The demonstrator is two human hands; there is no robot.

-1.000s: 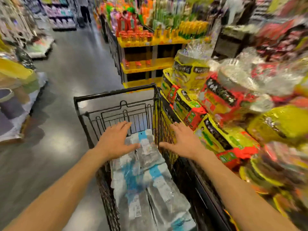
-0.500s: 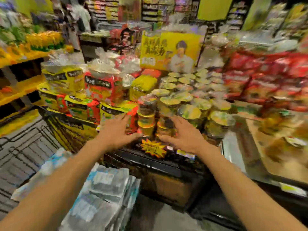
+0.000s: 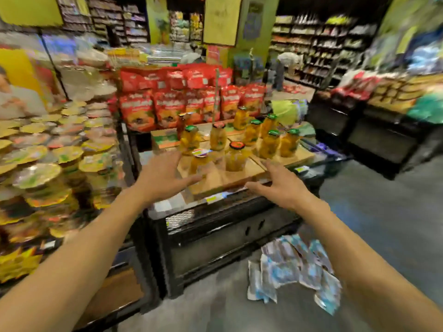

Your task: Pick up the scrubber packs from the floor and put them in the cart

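Observation:
Several clear scrubber packs (image 3: 287, 267) with blue and white labels lie in a loose heap on the grey floor at the lower right, beside a black display stand. My left hand (image 3: 163, 176) and my right hand (image 3: 275, 185) are both held out in front of me at chest height, fingers spread and holding nothing. Both hands hover well above the packs, in front of the stand's top. My right forearm crosses over the right edge of the heap. The cart is out of view.
A black display stand (image 3: 215, 226) with a wooden top carries jars of yellow fruit (image 3: 218, 137) and red snack bags (image 3: 167, 109). Stacked cup noodles (image 3: 48, 159) fill the left. Open grey floor (image 3: 395, 212) runs to the right; another black stand (image 3: 374, 137) sits beyond it.
My view has swung right, away from the cart with packs in it, past the noodle display to the jar stand. The heap of packs on the floor has come into view. Both hands stay spread.

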